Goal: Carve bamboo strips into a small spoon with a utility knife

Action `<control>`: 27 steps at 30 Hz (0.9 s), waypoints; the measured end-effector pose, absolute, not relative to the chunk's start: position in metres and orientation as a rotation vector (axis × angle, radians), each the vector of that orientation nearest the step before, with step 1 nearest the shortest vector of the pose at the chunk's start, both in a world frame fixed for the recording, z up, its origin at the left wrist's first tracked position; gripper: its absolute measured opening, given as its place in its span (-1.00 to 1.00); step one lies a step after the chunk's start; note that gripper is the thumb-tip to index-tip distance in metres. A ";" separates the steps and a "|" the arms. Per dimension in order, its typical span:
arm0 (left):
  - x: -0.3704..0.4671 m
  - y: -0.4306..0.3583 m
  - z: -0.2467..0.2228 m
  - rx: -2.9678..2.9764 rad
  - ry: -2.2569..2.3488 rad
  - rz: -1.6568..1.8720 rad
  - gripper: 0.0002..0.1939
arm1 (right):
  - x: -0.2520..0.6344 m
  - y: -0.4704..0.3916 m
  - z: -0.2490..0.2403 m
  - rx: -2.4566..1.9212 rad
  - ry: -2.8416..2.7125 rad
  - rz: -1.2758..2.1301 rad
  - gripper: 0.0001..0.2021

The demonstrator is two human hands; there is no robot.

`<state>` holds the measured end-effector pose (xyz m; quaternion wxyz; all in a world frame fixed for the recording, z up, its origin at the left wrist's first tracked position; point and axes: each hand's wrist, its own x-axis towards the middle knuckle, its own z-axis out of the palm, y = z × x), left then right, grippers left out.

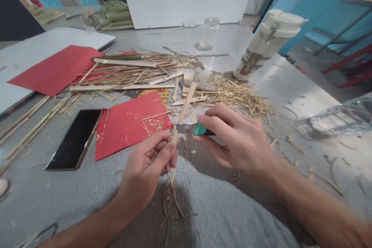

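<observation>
Between its thumb and fingers, my left hand (154,157) grips the near end of a thin bamboo strip (186,106), which slants away from me. My right hand (236,137) is closed around the green handle of a utility knife (187,128). The metal blade lies across the strip, just beyond my left fingertips. Curled shavings (174,195) hang or lie below my left hand. To the left is a red paper sheet (130,126) scattered with shavings and thin slivers.
A black phone (74,139) lies at left. Behind my hands are bamboo sticks (139,71), a straw-like shavings pile (238,93) and a small white bottle (207,71). A glass jar (209,33), a tall white bottle (269,44) and a clear plastic bottle (340,118) stand or lie farther out.
</observation>
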<state>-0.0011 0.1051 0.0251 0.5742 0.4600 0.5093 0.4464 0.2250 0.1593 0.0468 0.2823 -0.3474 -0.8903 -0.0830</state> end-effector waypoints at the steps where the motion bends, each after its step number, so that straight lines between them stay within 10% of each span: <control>1: -0.001 0.105 0.024 1.069 1.196 1.050 -0.82 | 0.225 0.159 0.047 -0.932 -2.387 -0.215 -0.86; 12: 0.003 0.091 0.020 1.120 1.090 0.930 -0.67 | 0.263 0.198 0.050 -1.147 -1.789 -0.137 -0.87; 27: -0.001 0.095 0.019 1.196 1.173 0.950 -0.71 | 0.238 0.172 0.043 -0.755 -2.458 0.069 -0.82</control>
